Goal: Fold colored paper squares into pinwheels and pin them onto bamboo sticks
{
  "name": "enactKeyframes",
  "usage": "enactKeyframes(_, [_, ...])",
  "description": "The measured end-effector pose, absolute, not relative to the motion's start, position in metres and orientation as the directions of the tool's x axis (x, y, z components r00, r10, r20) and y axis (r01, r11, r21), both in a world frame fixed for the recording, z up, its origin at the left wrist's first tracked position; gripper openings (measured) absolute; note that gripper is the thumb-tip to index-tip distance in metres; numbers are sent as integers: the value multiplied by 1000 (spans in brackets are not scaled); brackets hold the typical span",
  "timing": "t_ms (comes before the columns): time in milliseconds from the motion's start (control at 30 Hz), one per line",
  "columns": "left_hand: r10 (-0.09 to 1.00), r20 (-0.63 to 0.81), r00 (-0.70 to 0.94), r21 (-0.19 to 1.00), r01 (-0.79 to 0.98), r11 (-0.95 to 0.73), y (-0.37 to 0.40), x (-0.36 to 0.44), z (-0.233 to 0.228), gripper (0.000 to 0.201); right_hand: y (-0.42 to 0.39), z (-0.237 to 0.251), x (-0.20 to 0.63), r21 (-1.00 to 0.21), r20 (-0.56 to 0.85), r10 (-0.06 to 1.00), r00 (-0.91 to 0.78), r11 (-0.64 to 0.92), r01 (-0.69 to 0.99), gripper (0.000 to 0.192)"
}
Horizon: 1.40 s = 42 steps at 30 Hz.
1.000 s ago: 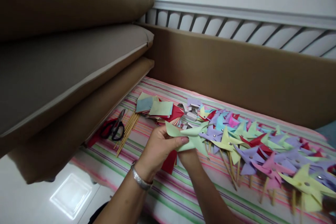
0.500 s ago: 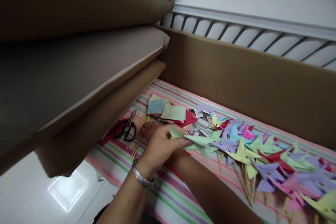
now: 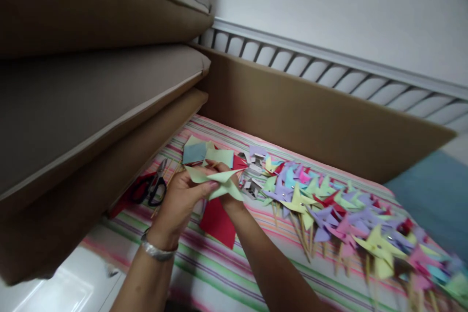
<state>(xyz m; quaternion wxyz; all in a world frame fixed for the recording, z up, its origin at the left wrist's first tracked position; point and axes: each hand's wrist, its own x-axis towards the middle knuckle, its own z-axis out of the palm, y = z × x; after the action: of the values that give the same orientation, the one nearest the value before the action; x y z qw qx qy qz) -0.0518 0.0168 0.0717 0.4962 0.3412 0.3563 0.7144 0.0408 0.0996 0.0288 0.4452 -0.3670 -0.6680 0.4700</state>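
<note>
Green paper pinwheel (image 3: pixel 216 181) sits raised above the striped cloth (image 3: pixel 234 273), between the two hands and nearer the viewer than the piles; the left hand (image 3: pixel 179 198), a metal bangle (image 3: pixel 157 252) at its wrist, is closed on the near blades, thumb on top and fingers underneath; the right hand (image 3: pixel 228 195) comes up from below and is mostly hidden by the paper, so whether it pinches the paper or only props it I cannot tell. It looks very light and limp, thin coloured paper folded to points, likely to crease or tear if squeezed hard; the safest hold seems to be near the centre where the folded tips meet, leaving the loose blade points free. A red paper square (image 3: pixel 218 222) lies flat just under the hands; left of them black-handled scissors (image 3: pixel 150 189) rest beside a bundle of thin wooden sticks (image 3: pixel 165 183). Beyond is a stack of cut paper squares (image 3: pixel 204 154), and to the right a long heap of finished pinwheels (image 3: pixel 329 209) on sticks; a brown padded wall (image 3: pixel 310 117) stands behind.
</note>
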Motion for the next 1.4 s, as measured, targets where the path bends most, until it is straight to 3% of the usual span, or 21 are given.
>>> enactKeyframes(200, [952,304,33,909,-309,-280,23,-31,70,2,75,40,137,-973,117,985,-129,87,-213,20])
enactKeyframes(333, [943,225,245,974,-79,-211,28,-3,65,5,49,35,173,-960,-1,990,-139,-39,-276,15])
enactKeyframes(433, [939,191,287,980,6,-201,32,16,60,5,43,31,185,-948,-40,991,-130,-79,-310,14])
enactKeyframes(900, [923,318,217,937,76,-341,54,55,49,5,57,35,214,-964,-14,987,-160,-56,-260,13])
enactKeyframes(1033, [933,303,195,944,68,-321,55,51,47,5,62,35,223,-923,-2,996,-94,-38,-382,24])
enactKeyframes(1133, [956,284,70,958,14,-285,55,38,45,1,67,33,232,-860,13,1000,8,15,-510,23])
enactKeyframes(1233, [957,261,-126,940,-191,-282,56,22,42,8,68,27,230,-816,36,999,-19,19,-578,13])
enactKeyframes(1333, [935,217,-279,872,-375,-314,56,10,41,15,66,15,221,-882,102,992,-72,57,-467,6])
enactKeyframes(1400, [926,185,-330,849,-420,-319,55,6,41,17,62,5,218,-960,175,978,-115,143,-241,8])
